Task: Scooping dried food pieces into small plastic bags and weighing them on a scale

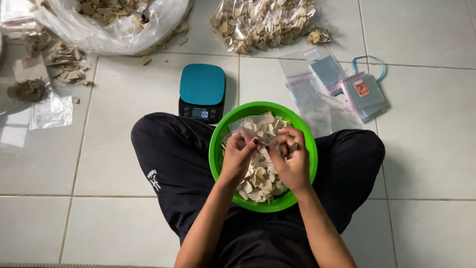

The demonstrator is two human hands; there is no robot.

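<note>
Small clear bag pinched at mouth by left hand and right hand, held over green bowl of pale chips in lap. Spill onto tiles risked if grip slackened. Scale just beyond bowl.

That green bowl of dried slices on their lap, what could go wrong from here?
The green bowl rests on the crossed legs, not the floor, so a shift could tip it and scatter the pale dried slices. The left hand and right hand hold a small clear bag over it; slices missing the opening would likely just drop back in. The scale sits close to one knee.
</note>
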